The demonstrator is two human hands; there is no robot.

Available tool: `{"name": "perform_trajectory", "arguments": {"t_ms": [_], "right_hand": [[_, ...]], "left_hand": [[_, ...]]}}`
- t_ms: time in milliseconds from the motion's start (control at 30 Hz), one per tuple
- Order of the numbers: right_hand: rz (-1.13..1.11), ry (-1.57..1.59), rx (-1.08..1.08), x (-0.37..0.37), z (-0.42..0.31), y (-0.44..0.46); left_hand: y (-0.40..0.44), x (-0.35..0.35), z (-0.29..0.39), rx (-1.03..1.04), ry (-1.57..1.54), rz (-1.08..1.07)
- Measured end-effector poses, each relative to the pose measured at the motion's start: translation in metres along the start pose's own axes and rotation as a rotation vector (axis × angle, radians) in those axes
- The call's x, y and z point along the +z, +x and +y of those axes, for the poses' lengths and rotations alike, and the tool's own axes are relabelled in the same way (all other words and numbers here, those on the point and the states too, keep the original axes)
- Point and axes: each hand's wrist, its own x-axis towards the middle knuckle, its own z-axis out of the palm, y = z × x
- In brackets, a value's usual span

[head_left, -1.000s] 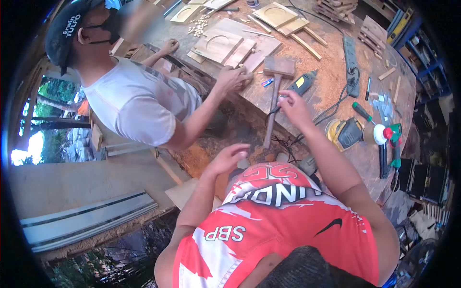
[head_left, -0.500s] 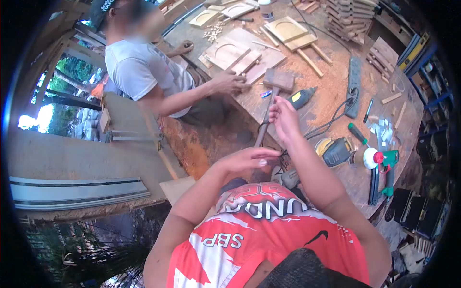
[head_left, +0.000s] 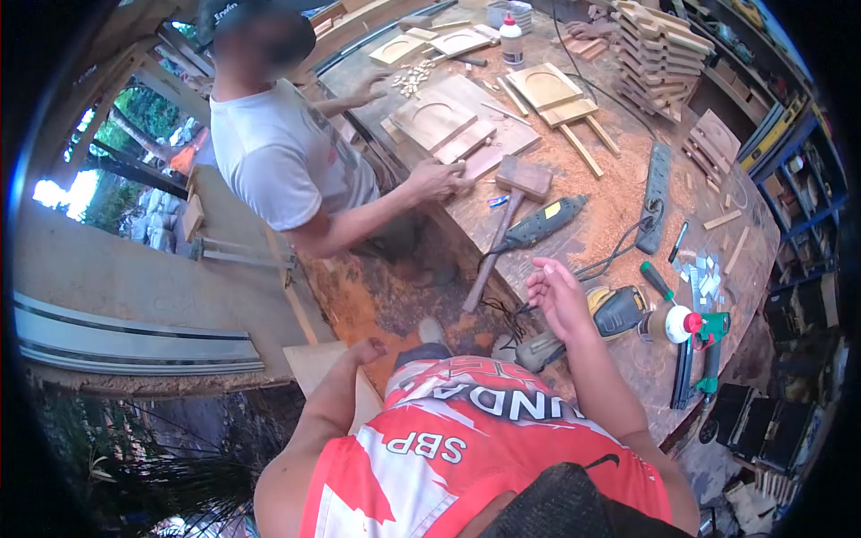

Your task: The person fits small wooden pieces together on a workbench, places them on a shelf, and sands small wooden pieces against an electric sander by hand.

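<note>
My right hand (head_left: 558, 294) is held up near the table's front edge with its fingers apart and nothing in them. It is nearest a yellow and grey power sander (head_left: 619, 310). My left hand (head_left: 366, 351) is low at my side, beside a pale wooden board (head_left: 314, 366); its fingers are mostly turned from view. A wooden mallet (head_left: 524, 177) lies across the table edge, its handle sticking out toward me. Beside the mallet lies a grey rotary tool (head_left: 547, 222) with a yellow label.
A co-worker (head_left: 278, 152) in a white shirt stands at left, hands at the table. Grooved wooden panels (head_left: 435, 121), a glue bottle (head_left: 511, 40), a power strip (head_left: 656, 193), a green-handled screwdriver (head_left: 656, 280), a green nail gun (head_left: 710, 332) and stacked wooden pieces (head_left: 659, 63) occupy the sawdust-covered table.
My hands have come apart. The left dropped down and left; the right drew back toward me from above the mallet. The co-worker's far hand reached toward the small wooden pieces.
</note>
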Motion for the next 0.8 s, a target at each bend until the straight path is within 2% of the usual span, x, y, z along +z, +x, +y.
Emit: {"name": "perform_trajectory", "arguments": {"t_ms": [67,167,233,367,433,533,633,700,800], "right_hand": [[0.014,-0.018,0.000,-0.002,0.004,-0.003],[0.036,-0.050,-0.008,-0.002,0.010,-0.005],[0.053,-0.062,-0.019,0.004,0.013,-0.003],[0.119,-0.153,-0.039,0.026,0.029,-0.003],[0.131,-0.222,-0.049,0.044,0.045,0.000],[0.197,-0.297,-0.060,0.070,0.080,0.015],[0.280,-0.390,-0.039,0.107,0.124,0.037],[0.333,-0.452,-0.012,0.134,0.152,0.043],[0.263,-0.635,0.080,0.180,0.173,0.044]], "left_hand": [[0.008,0.001,-0.007,-0.047,0.011,-0.022],[0.003,-0.025,0.027,-0.105,-0.173,-0.030],[-0.001,-0.045,0.045,0.219,-0.304,-0.007],[0.048,-0.041,0.001,0.311,-0.216,0.082],[0.053,-0.056,-0.012,0.171,-0.286,-0.036],[0.070,-0.064,-0.068,0.262,-0.406,-0.088],[0.078,-0.071,-0.142,0.302,-0.325,-0.043],[0.061,-0.081,-0.178,0.178,-0.452,-0.023],[0.080,-0.072,-0.273,-0.087,-0.307,-0.142]]}}
